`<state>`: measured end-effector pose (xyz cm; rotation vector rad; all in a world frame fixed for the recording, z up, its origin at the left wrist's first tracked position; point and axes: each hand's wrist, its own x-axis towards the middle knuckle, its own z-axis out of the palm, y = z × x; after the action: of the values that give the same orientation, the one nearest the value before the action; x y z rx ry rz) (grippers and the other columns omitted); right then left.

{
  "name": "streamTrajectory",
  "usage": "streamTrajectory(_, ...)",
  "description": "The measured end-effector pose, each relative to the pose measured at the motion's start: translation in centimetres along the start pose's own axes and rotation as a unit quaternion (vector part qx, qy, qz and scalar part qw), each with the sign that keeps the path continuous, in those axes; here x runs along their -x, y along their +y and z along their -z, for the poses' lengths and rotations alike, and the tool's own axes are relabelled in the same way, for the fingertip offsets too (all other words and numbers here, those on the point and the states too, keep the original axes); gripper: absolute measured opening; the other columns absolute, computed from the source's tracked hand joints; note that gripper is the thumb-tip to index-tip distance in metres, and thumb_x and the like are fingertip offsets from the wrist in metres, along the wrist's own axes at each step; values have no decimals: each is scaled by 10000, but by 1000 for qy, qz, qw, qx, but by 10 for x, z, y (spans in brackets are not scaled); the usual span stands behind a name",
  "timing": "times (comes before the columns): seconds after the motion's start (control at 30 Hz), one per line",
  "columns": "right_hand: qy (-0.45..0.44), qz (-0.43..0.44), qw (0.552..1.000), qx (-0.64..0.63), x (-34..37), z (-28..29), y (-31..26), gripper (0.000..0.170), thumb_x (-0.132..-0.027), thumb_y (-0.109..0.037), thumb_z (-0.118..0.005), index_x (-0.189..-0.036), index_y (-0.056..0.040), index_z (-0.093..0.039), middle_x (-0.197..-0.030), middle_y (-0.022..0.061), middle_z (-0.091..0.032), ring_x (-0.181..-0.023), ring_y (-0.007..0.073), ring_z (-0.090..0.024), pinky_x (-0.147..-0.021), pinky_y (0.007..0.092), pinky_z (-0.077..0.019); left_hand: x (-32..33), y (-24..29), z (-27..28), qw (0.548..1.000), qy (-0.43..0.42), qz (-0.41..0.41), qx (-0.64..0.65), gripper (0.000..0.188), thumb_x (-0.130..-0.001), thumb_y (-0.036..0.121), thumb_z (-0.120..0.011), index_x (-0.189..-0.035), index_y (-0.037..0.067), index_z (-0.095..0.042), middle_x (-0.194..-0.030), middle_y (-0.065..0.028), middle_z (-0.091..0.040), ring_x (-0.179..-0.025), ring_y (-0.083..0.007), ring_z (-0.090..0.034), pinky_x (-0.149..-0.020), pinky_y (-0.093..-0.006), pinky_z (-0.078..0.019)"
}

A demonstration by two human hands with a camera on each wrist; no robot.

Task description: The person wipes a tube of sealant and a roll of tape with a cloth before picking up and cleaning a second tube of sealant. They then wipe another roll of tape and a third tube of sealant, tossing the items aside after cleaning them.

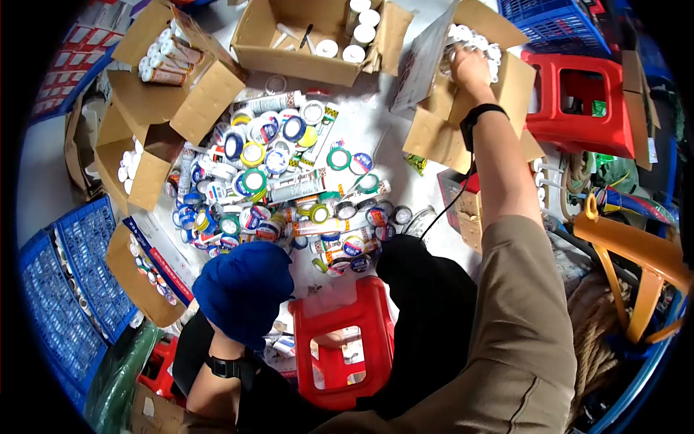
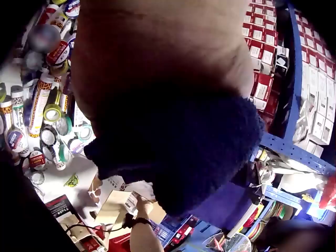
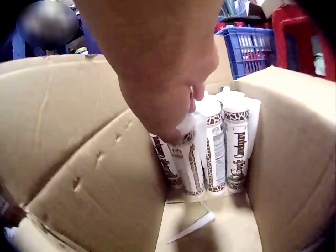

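At the upper right, my right hand reaches into an open cardboard box. Its thumb and fingers grip the nozzle end of a sealant cartridge, which has a giraffe-pattern print and stands among several upright cartridges in the box. A white nozzle lies on the box floor. My left hand is wrapped in a fuzzy blue cloth over my lap, so its fingers are hidden. A dark strap sits on each wrist.
A pile of tape rolls and cartridges covers the white floor ahead. Other cardboard boxes of cartridges stand behind and at left. A red stool stands between my legs, another red stool at right. Blue crates stand at left.
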<state>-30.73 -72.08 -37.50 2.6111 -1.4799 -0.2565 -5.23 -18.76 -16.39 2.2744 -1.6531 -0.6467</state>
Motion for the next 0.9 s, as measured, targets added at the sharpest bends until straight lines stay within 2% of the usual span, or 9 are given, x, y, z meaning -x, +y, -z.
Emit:
streamTrajectory(0.3,84,12,996,-34,-15,-15,12,329,-934,-274,-469,-1146,-96,-646,-1266,208,-550,-1058,403,-597,-923,513,-494,-3,-23,15,999,23,-1,-37,467,-807,239,-712,-1240,127,-576,-1214,-90,-597,-1133,-285,-577,-984,-383,-449)
streamTrajectory(0.43,294,-41,945,-133,-10,42,-1,307,-888,-261,-615,-1111,-50,-633,-1019,187,-663,-986,397,-600,-838,472,-501,-2,-34,36,998,65,7,-27,502,-836,274,-681,-1288,120,-524,-1272,-101,-550,-1174,-292,-550,-1005,-392,-439)
streamTrajectory(0.47,231,-28,970,-74,40,133,-58,246,-977,-101,-411,-1076,62,-567,-1098,198,-604,-1078,321,-554,-1064,400,-369,-1,-39,44,997,77,10,-26,511,-843,283,-673,-1300,118,-511,-1286,-104,-539,-1184,-293,-543,-1010,-394,-437)
streamTrajectory(0.57,294,163,882,-331,73,196,-114,189,-955,-103,-437,-877,68,-419,-983,241,-427,-844,375,-475,-794,506,-429,3,-52,65,992,123,21,-18,540,-865,310,-650,-1335,113,-473,-1330,-113,-504,-1214,-298,-523,-1026,-401,-429)
streamTrajectory(0.63,300,346,847,-270,86,169,-137,441,-984,-388,-593,-1241,-32,-560,-1127,125,-637,-1064,345,-626,-947,410,-515,9,-59,80,987,160,25,-11,560,-880,328,-634,-1359,109,-447,-1358,-118,-481,-1234,-301,-510,-1037,-405,-425)
streamTrajectory(0.67,44,261,935,-237,119,187,-177,243,-857,-261,-666,-1022,-83,-657,-988,157,-661,-903,348,-637,-777,457,-526,13,-63,87,984,176,28,-9,570,-887,337,-626,-1371,107,-434,-1373,-121,-469,-1244,-303,-503,-1042,-408,-422)
streamTrajectory(0.73,153,542,757,-333,158,167,-239,158,-883,-196,-637,-1010,-107,-608,-951,113,-636,-863,319,-633,-730,426,-526,26,-67,98,980,193,39,-10,590,-901,355,-611,-1395,104,-408,-1402,-127,-446,-1264,-306,-489,-1053,-412,-417)
streamTrajectory(0.8,-120,612,722,-300,218,133,-297,166,-909,-237,-580,-996,-100,-617,-967,106,-628,-885,318,-645,-720,444,-536,41,-80,106,978,202,51,-15,611,-916,373,-595,-1419,100,-383,-1431,-133,-423,-1284,-309,-476,-1064,-416,-413)
streamTrajectory(0.9,-241,631,715,-182,324,72,-366,238,-870,-199,-564,-1054,-87,-665,-945,101,-670,-826,287,-695,-674,448,-575,82,-102,108,977,178,104,-48,643,-937,400,-572,-1455,95,-344,-1474,-141,-388,-1314,-314,-456,-1079,-423,-405)
